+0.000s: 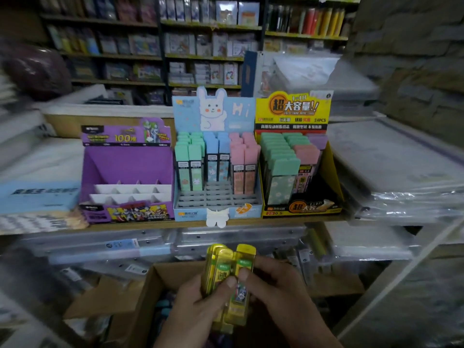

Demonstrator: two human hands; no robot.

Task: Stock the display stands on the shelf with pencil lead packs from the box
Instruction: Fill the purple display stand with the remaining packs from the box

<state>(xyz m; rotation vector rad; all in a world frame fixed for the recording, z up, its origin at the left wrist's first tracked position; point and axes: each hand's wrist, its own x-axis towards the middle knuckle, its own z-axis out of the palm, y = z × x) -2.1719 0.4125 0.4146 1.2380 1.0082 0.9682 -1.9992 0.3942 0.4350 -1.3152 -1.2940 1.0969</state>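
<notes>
Both hands hold a bunch of yellow pencil lead packs (227,270) upright above the open cardboard box (148,292). My left hand (198,305) grips the bunch from the left, and my right hand (278,295) pinches the right-hand pack with thumb and fingers. On the shelf stand three displays. The purple stand (128,169) at left has bare white slots. The blue rabbit stand (216,159) holds green, blue and pink packs, with its front rows bare. The yellow stand (298,156) at right is mostly full of green, pink and purple packs.
The wooden shelf edge (175,226) runs under the stands. Stacks of plastic-wrapped stationery (391,156) flank the displays on both sides and fill the level below. More packs lie dimly inside the box. Shelves of goods (200,46) fill the background.
</notes>
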